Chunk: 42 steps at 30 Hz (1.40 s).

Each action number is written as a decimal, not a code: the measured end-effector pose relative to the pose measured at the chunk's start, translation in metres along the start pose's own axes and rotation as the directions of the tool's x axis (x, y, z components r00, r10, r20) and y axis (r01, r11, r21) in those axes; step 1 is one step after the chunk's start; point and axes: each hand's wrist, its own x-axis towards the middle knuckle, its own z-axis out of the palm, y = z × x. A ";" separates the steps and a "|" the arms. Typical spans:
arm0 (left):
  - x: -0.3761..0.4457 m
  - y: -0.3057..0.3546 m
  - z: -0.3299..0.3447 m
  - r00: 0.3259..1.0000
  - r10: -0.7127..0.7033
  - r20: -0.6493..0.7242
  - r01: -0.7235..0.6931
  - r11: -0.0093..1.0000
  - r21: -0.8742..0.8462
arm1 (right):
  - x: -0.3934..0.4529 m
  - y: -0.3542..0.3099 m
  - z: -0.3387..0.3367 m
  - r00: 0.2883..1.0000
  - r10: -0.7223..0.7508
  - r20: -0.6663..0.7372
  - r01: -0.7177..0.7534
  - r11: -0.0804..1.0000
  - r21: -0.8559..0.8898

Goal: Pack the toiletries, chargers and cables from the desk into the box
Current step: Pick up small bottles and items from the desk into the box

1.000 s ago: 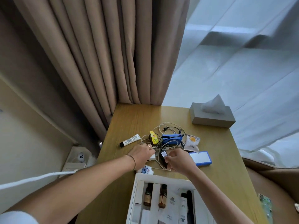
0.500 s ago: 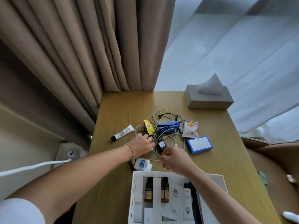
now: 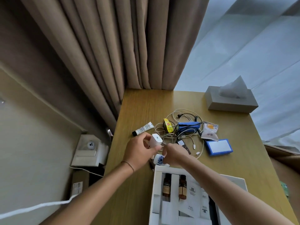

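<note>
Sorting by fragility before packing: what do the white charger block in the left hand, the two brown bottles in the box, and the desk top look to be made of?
White charger block, held by the left hand: probably hard plastic, smooth matte faces. Two brown bottles: amber glass or tinted plastic, cannot tell which; dark and slightly glossy. Desk top: wood or wood-look laminate, with fine straight grain.

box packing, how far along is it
Done: two brown bottles and some sachets already sit in the box. In hand: the left hand holds a white charger, the right hand beside it. Left: the tube, cable tangle and blue case on the desk.
</note>
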 end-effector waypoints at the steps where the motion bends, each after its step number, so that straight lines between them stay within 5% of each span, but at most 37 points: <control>1: -0.007 0.002 -0.005 0.999 -0.033 -0.019 0.032 0.997 -0.070 | 0.006 -0.003 0.002 1.000 -0.005 0.025 0.007 0.999 -0.048; 9: -0.056 0.023 -0.038 0.946 -0.324 -0.015 0.280 0.838 -0.468 | 0.032 -0.012 0.022 0.997 -0.006 0.083 0.033 0.945 -0.325; 15: -0.095 0.036 -0.051 0.918 -0.393 0.052 0.368 0.795 -0.482 | 0.036 -0.014 0.024 1.000 -0.015 0.027 0.022 0.963 -0.269; 19: -0.116 0.049 -0.050 0.923 -0.369 0.108 0.384 0.874 -0.299 | 0.014 -0.021 -0.001 0.979 -0.104 -0.175 0.081 0.987 -0.137; 22: -0.129 0.063 -0.046 0.941 -0.294 0.164 0.308 0.949 -0.065 | -0.019 -0.025 -0.030 0.970 -0.113 -0.217 0.152 0.973 0.174; 25: -0.143 0.077 -0.039 0.951 -0.225 0.211 0.190 0.966 0.176 | -0.064 -0.021 -0.048 0.984 -0.126 -0.128 0.178 0.786 0.593; 27: -0.152 0.084 -0.032 0.951 -0.195 0.241 0.126 0.953 0.276 | -0.094 -0.011 -0.052 0.985 -0.143 -0.093 0.166 0.671 0.723; 31: -0.167 0.090 -0.005 0.923 -0.115 0.368 -0.033 0.927 0.374 | -0.145 0.020 -0.045 0.987 -0.163 -0.006 0.104 0.602 0.792; 36: -0.175 0.086 0.038 0.871 -0.128 0.475 -0.125 0.876 0.466 | -0.177 0.051 -0.015 0.985 -0.153 0.078 0.043 0.658 0.752; 42: -0.184 0.074 0.061 0.829 -0.310 0.466 -0.051 0.787 0.614 | -0.191 0.082 0.028 0.981 -0.142 0.131 0.005 0.698 0.716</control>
